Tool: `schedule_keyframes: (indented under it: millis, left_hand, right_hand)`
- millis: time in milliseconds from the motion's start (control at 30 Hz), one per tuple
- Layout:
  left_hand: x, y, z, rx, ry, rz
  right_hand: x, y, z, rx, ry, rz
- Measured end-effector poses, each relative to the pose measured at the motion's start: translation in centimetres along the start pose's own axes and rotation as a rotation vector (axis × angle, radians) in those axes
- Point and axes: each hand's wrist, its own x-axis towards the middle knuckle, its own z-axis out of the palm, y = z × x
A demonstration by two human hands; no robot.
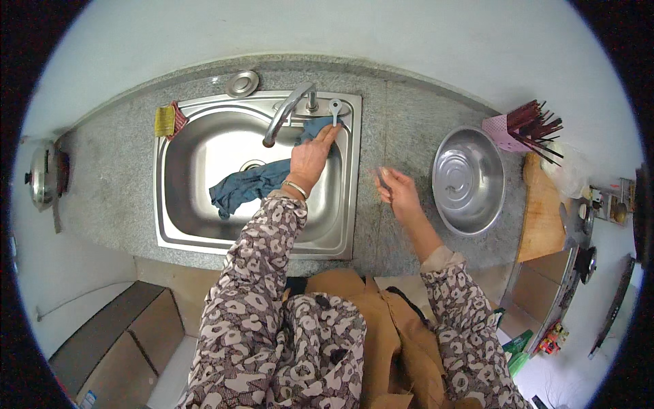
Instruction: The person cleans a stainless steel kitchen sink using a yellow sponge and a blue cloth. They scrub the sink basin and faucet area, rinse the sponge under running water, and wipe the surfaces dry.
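Over the right part of the stainless steel sink [194,153], my left hand [310,156] grips a wet-looking dark blue cloth [253,181]. The cloth passes beneath the palm, with one end hanging across the basin near the drain [253,164]. Two fingers of that hand reach to the faucet lever [335,108]. The curved chrome faucet spout [286,115] stands just left of the hand. Above the stone countertop [391,220], right of the sink, my right hand [400,191] has bent fingers. Its fingertips are blurred, and whether they pinch anything is unclear.
A metal basin [467,181] sits right of my right hand. Beyond it are a pink holder [498,132] of chopsticks and a wooden cutting board [541,214]. A yellow and red scouring cloth [166,121] lies on the sink's left corner; a round metal lid [242,83] rests behind.
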Motion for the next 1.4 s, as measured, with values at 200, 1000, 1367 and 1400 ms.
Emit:
schedule_keyframes:
  millis: [200, 1000, 1367, 1400]
  left_hand:
    - [-1.6, -3.5, 0.8, 0.048, 0.048, 0.003]
    - [-1.9, -1.1, 6.9, -0.287, 0.294, -0.187]
    - [-2.2, -1.6, 7.3, -0.083, 0.326, -0.200]
    - [-2.7, -2.2, 6.8, -0.099, 0.328, -0.235]
  right_hand:
    - [-0.9, 0.4, -5.1, -0.133, 0.005, -0.053]
    - [-1.9, 2.6, -9.5, -0.319, -0.029, -0.038]
    - [-2.4, 1.6, -10.2, -0.409, -0.220, 0.015]
    - [-2.9, 1.4, -10.0, -0.398, -0.222, 0.008]
